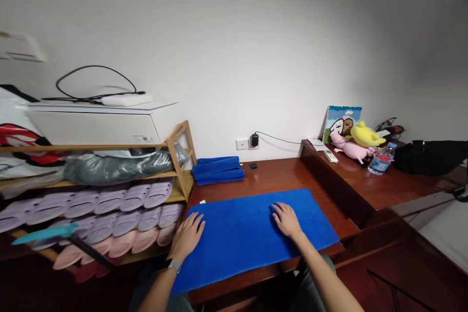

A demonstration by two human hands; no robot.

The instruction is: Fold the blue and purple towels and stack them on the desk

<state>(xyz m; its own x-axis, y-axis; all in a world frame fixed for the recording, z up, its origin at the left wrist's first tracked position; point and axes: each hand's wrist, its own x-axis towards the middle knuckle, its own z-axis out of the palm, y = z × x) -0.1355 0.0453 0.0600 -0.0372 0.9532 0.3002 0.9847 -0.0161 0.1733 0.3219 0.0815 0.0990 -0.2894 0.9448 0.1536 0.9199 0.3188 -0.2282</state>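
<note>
A white wall rises behind a reddish wooden desk [270, 175]. Your left hand [186, 237] and right hand [287, 219] rest palm down on a blue towel [252, 239], fingers open and lightly spread, holding nothing. The towel lies flat beneath your fingers. Ahead of your left fingers sit folded blue cloths [217, 170]; just left of those, a bamboo rack [181, 156] holds lilac slippers [135, 197]. Well beyond your right fingers, a raised wooden ledge [365, 180] carries plush toys [353, 148] and a water bottle [382, 158].
</note>
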